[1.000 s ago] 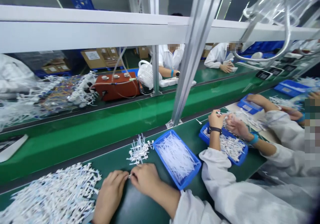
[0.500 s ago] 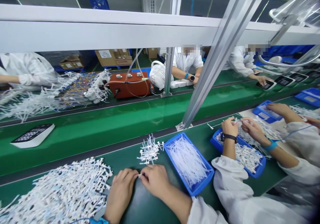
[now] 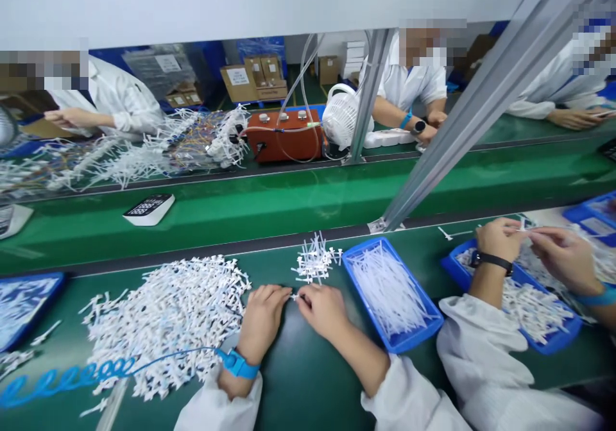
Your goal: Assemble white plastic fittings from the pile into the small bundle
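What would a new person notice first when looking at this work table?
Probably the big pile of small white plastic parts on the green table, left of the person's own hands. The left hand and right hand meet over one small white piece, with a smaller heap just behind them. To the right sits a blue tray full of thin white tubes.

A small white plastic piece [image 3: 294, 297] (T-shaped, barely visible) lies pinched just above the green mat.
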`<action>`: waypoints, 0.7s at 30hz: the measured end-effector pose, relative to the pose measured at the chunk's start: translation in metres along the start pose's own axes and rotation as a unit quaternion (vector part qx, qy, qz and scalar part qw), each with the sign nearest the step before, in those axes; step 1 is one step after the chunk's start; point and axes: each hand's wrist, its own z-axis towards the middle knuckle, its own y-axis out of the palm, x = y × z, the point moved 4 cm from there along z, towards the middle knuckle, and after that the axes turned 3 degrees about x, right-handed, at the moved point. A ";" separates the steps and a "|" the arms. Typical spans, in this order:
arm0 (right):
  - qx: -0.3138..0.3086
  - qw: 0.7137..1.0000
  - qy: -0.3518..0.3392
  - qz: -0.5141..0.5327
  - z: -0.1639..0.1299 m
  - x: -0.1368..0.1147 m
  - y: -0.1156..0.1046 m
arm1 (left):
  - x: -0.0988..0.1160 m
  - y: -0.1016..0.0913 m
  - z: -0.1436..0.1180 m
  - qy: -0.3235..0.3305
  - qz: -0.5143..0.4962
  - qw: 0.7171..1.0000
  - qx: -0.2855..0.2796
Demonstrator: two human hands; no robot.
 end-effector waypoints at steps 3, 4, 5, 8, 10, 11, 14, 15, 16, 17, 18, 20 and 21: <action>-0.002 1.000 0.002 0.001 0.000 -0.001 -0.001 | 0.001 0.002 -0.001 -0.004 -0.019 1.000 -0.001; -0.001 1.000 0.002 0.001 0.000 -0.001 -0.001 | 0.002 0.003 -0.001 -0.005 -0.025 1.000 -0.004; -0.001 1.000 0.002 0.002 0.000 -0.001 -0.001 | 0.002 0.004 -0.001 -0.005 -0.030 1.000 -0.007; 0.000 1.000 0.001 0.005 0.000 -0.001 -0.002 | 0.002 0.007 0.000 -0.006 -0.054 0.998 -0.008; -0.002 1.000 0.003 0.005 0.000 -0.001 -0.002 | 0.002 0.007 0.000 -0.013 -0.071 0.997 -0.003; -0.003 1.000 0.003 0.006 0.000 0.000 -0.002 | 0.002 0.008 0.000 -0.018 -0.076 0.997 0.000; -0.005 1.000 0.003 0.007 -0.001 0.000 -0.002 | 0.001 0.009 0.000 -0.024 -0.082 0.996 0.005; -0.004 1.000 0.004 0.006 -0.001 0.000 -0.002 | 0.000 0.010 0.000 -0.024 -0.084 0.996 0.004; -0.004 1.000 0.004 0.005 -0.001 0.000 -0.002 | 0.000 0.010 0.000 -0.025 -0.087 0.996 0.003; -0.005 1.000 0.005 0.004 -0.001 0.000 -0.002 | 0.000 0.011 0.000 -0.028 -0.090 0.996 0.001; -0.008 1.000 0.006 0.002 -0.001 -0.001 -0.002 | 0.000 0.011 0.000 -0.031 -0.093 0.995 -0.001; -0.014 1.000 0.005 0.000 -0.001 -0.001 -0.002 | 0.000 0.011 0.000 -0.038 -0.097 0.995 -0.001; -0.017 1.000 0.004 -0.002 -0.001 -0.001 -0.002 | 0.000 0.010 0.001 -0.040 -0.099 0.994 0.000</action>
